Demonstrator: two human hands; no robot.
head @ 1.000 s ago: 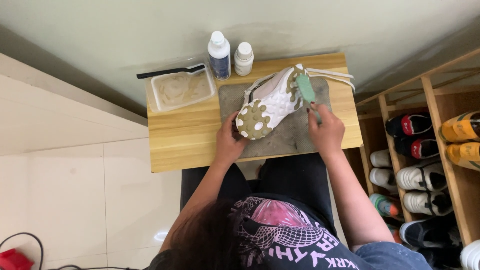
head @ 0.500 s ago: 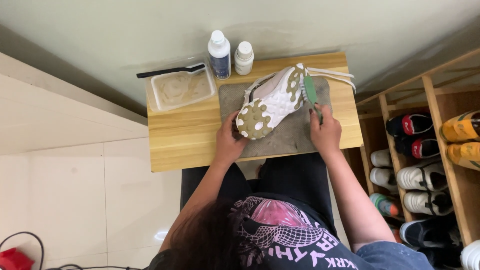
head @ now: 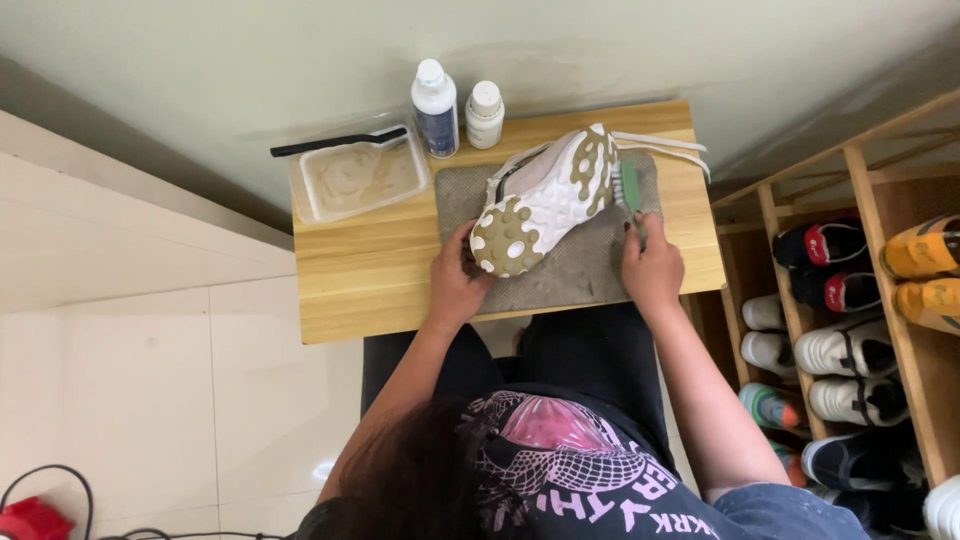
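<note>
On the grey mat (head: pixel 580 275) in the middle of the bench (head: pixel 380 290), the left hand (head: pixel 458 280) grips the sole-up white shoe (head: pixel 545 200) while the right hand's (head: pixel 650 265) fingers, closed on a green brush (head: pixel 630 188), have slid it farther along the sole's right edge, so scrubbing continues.

white shoe (head: pixel 548 195), green brush (head: pixel 630 186), grey mat (head: pixel 575 270)
</note>
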